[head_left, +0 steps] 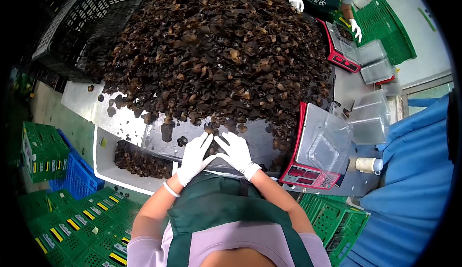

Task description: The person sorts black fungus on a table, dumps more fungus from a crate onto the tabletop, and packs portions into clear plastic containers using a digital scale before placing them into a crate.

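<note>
A large heap of dark brown wood ear mushrooms (pixel 211 55) covers most of the metal table. At the heap's near edge are my left hand (pixel 195 155) and my right hand (pixel 236 154), both in white gloves. Fingers on both hands are stretched forward, and the thumbs come together in the middle. A few dark mushroom pieces lie between and just beyond the fingertips; neither hand is seen gripping one. To the right of my hands stands a red scale (pixel 302 173) with a clear plastic box (pixel 323 152) on its plate.
Clear boxes (pixel 369 117) and a white bottle (pixel 368 165) stand right of the scale. Across the table, a co-worker's gloved hand (pixel 355 29) is beside another scale (pixel 342 61). A white bin (pixel 103 163) holds more mushrooms. Green crates (pixel 91 226) and a black crate (pixel 62 55) flank the left.
</note>
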Motion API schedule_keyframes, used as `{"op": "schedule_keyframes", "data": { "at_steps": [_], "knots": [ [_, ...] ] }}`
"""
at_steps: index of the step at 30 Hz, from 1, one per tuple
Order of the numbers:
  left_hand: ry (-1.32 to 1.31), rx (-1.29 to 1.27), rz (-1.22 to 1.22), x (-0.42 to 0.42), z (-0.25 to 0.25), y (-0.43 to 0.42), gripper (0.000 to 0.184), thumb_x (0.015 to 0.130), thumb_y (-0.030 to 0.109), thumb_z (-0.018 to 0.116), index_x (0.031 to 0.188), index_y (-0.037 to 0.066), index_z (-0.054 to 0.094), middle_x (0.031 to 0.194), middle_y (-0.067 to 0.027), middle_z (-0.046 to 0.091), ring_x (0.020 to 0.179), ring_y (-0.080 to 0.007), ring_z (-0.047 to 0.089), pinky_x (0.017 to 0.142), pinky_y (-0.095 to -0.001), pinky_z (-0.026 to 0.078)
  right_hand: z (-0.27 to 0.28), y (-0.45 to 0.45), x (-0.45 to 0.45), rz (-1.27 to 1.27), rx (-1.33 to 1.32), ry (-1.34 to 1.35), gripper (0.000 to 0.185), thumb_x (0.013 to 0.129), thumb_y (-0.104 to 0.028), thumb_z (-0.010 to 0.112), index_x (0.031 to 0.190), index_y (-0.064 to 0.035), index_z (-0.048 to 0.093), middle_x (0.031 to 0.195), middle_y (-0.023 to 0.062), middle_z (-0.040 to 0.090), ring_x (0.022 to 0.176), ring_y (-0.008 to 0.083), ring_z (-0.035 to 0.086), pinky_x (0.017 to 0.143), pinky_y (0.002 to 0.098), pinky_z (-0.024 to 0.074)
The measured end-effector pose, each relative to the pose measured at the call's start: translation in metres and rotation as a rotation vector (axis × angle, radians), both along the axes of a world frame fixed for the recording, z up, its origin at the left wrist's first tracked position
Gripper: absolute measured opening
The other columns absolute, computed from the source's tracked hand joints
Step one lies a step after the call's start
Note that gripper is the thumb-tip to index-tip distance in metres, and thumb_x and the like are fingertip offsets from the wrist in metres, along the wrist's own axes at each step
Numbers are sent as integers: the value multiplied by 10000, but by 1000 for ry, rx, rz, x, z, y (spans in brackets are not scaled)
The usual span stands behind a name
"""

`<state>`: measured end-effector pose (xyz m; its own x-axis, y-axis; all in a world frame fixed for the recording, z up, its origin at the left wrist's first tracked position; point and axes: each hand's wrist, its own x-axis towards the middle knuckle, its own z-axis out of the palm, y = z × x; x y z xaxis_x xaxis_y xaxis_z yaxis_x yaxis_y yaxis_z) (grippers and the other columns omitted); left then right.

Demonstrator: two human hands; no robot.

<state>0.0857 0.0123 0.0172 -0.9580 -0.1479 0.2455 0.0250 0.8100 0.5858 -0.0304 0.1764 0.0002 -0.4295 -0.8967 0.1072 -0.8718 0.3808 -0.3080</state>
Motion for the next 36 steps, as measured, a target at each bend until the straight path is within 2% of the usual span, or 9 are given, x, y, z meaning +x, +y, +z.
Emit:
{"op": "schedule_keyframes", "data": {
  "at_steps": [6, 10, 13, 17, 24, 28, 33, 35, 36],
  "knots": [
    [-23, -33, -35, 7, -17, 7, 608, 744, 196, 715, 1298, 63, 502, 1062, -156, 540, 881, -313, 545, 761, -392, 473, -6, 5, 4, 6, -53, 79, 394, 800, -301, 653, 1170, -171, 611, 1098, -10, 594, 942, 181, 563, 738, 318, 483],
    [-9, 113, 47, 3, -19, 4, 483, 763, 106, 683, 1230, 88, 560, 1061, -136, 552, 959, -312, 571, 825, -350, 491, 4, 1, 2, -270, -603, -583, 264, 910, -180, 587, 1163, -113, 619, 961, 45, 650, 737, 142, 593, 630, 271, 493],
    [16, 574, 157, -4, 2, 5, 401, 793, 67, 663, 1185, 50, 579, 1051, -118, 592, 970, -281, 589, 855, -348, 475, 11, 21, -16, -568, -907, -1935, 357, 988, -301, 471, 1293, -119, 514, 1045, 56, 641, 820, 133, 593, 540, 246, 442],
    [-248, 1706, 139, -16, 17, 4, 402, 927, 234, 537, 1287, 69, 472, 1058, -60, 612, 872, -106, 598, 681, -223, 487, 13, 46, -25, -357, -1370, -2314, 437, 977, -374, 447, 1377, -196, 430, 1347, 135, 469, 1082, 284, 570, 731, 444, 542],
    [-258, 2272, -57, -82, 76, 67, 455, 925, 308, 538, 1314, 82, 470, 1282, -144, 546, 1132, -293, 560, 934, -413, 483, 72, 99, -45, -65, -1741, -2211, 437, 987, -349, 375, 1392, -190, 418, 1378, 161, 454, 1205, 341, 504, 875, 563, 491],
    [-299, 2399, -203, -127, 97, 132, 419, 927, 291, 531, 1287, 80, 492, 1285, -141, 532, 1160, -307, 539, 936, -437, 485, 120, 153, -69, -211, -1797, -1854, 384, 967, -312, 446, 1273, -87, 503, 1216, 134, 582, 1062, 301, 599, 753, 415, 555],
    [-170, 1749, -411, -176, 129, 213, 351, 942, 224, 491, 1233, 30, 520, 1140, -75, 590, 1051, -172, 556, 900, -331, 451, 162, 213, -92, -797, -1245, -733, 353, 940, -181, 519, 1262, -38, 502, 1074, 83, 610, 951, 173, 593, 777, 275, 524],
    [-178, 1366, -398, -184, 146, 235, 360, 882, 90, 487, 1229, 5, 524, 1111, -65, 595, 994, -153, 567, 880, -295, 458, 153, 242, -106, -809, -1308, -881, 321, 952, -162, 490, 1230, -6, 531, 1086, 88, 617, 967, 179, 593, 812, 300, 513],
    [130, 1123, -474, -194, 107, 255, 400, 863, 107, 583, 1255, 50, 530, 1226, -126, 553, 1169, -244, 512, 983, -358, 419, 143, 256, -113, -788, -1347, -969, 303, 957, -150, 475, 1203, 8, 553, 1108, 91, 614, 985, 185, 593, 839, 313, 505]
  ]
}}
